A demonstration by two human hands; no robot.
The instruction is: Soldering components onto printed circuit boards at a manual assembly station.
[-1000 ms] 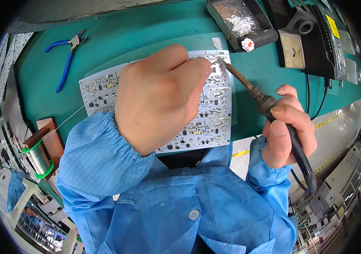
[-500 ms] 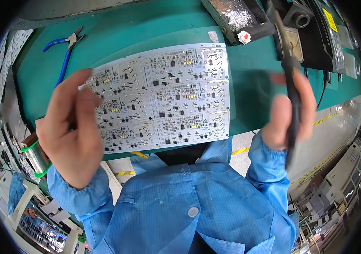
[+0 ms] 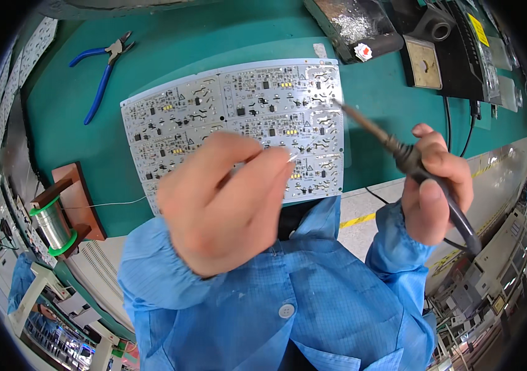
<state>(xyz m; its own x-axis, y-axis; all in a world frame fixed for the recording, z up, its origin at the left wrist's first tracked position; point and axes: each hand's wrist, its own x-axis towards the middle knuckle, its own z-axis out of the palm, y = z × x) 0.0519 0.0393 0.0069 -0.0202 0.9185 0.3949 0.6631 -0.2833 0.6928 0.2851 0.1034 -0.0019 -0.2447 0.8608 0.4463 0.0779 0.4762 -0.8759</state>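
My left hand [image 3: 223,201] is closed over the lower middle of a white circuit board panel [image 3: 180,133], its thumb and fingertips pinching solder wire [image 3: 118,204]. A short bright end of the wire shows just beyond the fingertips, and the strand trails back to a spool [image 3: 53,227] at the left. In my right hand [image 3: 440,185], beside the panel, is a soldering iron [image 3: 407,158]. Its tip points up and left, over the panel's right edge; whether it touches the board I cannot tell. The panel carries several repeated circuits with small black and yellow parts. My left hand hides some of them.
Blue-handled cutters [image 3: 106,74] lie on the green mat [image 3: 177,37] at the upper left. A brown stand [image 3: 82,198] supports the spool. At the upper right are a tray of metallic scraps [image 3: 351,26], a square sponge holder [image 3: 423,62] and a black soldering station [image 3: 464,80].
My left hand has moved right from the panel's left side, closing its fingers on the solder wire. My right hand has tipped the iron left, bringing its tip down to the panel.
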